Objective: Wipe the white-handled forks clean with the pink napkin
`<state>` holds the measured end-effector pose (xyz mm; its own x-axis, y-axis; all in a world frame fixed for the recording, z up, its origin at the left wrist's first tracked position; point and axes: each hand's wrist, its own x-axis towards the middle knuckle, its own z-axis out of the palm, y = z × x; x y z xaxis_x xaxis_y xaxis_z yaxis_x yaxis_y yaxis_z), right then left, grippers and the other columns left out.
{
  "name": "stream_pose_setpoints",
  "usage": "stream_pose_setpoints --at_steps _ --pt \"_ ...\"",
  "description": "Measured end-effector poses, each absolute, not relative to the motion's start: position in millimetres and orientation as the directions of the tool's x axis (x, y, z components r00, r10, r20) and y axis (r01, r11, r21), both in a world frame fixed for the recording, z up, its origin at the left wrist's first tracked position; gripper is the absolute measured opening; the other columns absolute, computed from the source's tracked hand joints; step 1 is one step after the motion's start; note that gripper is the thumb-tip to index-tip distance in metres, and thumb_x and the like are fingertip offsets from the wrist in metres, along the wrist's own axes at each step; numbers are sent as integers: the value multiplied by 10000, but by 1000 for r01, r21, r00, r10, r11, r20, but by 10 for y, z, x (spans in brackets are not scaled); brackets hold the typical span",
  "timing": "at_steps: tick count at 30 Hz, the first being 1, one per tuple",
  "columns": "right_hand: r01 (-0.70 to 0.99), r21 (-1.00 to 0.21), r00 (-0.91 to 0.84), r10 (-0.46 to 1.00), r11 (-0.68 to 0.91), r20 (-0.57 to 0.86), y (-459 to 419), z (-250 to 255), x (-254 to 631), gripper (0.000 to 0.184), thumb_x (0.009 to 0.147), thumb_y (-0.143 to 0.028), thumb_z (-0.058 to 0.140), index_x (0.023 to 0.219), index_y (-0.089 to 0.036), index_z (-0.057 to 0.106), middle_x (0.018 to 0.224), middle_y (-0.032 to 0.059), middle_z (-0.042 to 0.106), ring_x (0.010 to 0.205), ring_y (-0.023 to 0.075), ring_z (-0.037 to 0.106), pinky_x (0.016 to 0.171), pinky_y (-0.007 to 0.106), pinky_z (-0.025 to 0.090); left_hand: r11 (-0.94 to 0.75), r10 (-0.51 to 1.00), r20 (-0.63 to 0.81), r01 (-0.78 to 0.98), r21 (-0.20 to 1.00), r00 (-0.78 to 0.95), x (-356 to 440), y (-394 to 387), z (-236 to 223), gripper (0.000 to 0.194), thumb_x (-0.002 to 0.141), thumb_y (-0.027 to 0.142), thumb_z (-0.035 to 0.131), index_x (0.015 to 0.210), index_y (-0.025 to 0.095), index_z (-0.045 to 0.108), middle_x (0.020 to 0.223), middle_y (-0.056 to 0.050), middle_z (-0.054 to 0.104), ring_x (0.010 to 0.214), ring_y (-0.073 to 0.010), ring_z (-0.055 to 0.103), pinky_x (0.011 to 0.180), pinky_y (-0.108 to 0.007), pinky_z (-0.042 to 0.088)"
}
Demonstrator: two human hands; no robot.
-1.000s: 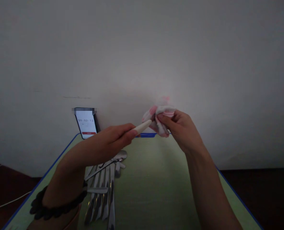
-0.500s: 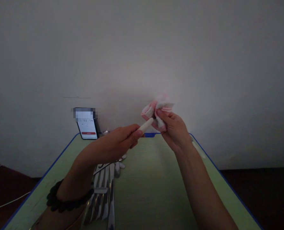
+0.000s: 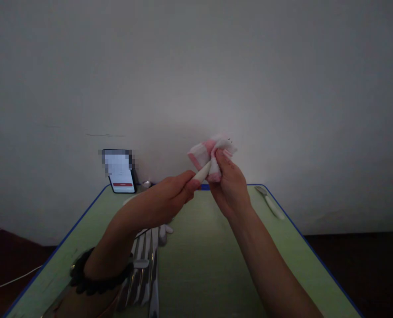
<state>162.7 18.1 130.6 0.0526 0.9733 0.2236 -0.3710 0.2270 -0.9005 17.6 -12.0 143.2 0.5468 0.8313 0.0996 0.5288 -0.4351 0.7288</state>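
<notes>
Diagonally, handle [image 3: 203,172] points rightward (toward cloth [image 3: 200,154]).

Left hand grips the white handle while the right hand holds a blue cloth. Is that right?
The colour is wrong: the head view shows the cloth is pink and white. The left hand grips the white handle, and the right hand holds the cloth.

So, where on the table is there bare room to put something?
Widest: the middle of the table, between the cutlery pile and right forearm. Smaller: between that forearm, the white-handled utensil and right edge. Crowded: by the left forearm.
</notes>
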Motion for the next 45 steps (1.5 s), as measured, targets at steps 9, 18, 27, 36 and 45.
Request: stream_pose_setpoints --at_steps 9,18,27,36,45 --pt "-582 -768 155 963 268 219 234 1368 1784 197 599 -292 763 714 -178 650 698 -29 595 578 70 446 492 206 358 -449 824 76 565 693 561 160 -156 1502 312 948 417 279 795 197 437 634 56 444 527 -98 399 526 -234 323" --pt "-623 -779 -14 996 64 93 192 1328 1674 242 559 -299 799 673 -145 651 630 -41 591 523 50 432 477 198 346 -451 835 87 586 673 543 145 -45 1390 306 939 429 282 845 195 454 634 46 439 531 -109 385 522 -240 314" --pt "-581 -813 -106 986 44 129 230 1348 1782 234 578 -303 793 676 -140 657 613 -33 574 522 63 441 473 217 343 -447 835 75 592 670 546 155 -107 1463 328 940 426 276 789 192 450 626 49 447 530 -104 394 521 -237 309" --pt "-623 -778 -48 989 80 140 214 1344 1740 184 594 -263 773 688 -157 655 679 -25 597 570 70 464 449 215 323 -441 811 -1 613 655 585 133 -160 1516 361 937 449 271 766 192 457 624 47 450 556 -107 430 539 -233 329" --pt "-635 -772 -138 987 -24 82 214 1313 1689 216 592 -258 778 738 -150 661 694 -15 618 572 73 497 439 198 330 -415 837 -5 641 646 547 128 -65 1447 391 937 475 244 752 195 445 626 44 439 553 -111 397 542 -241 309"
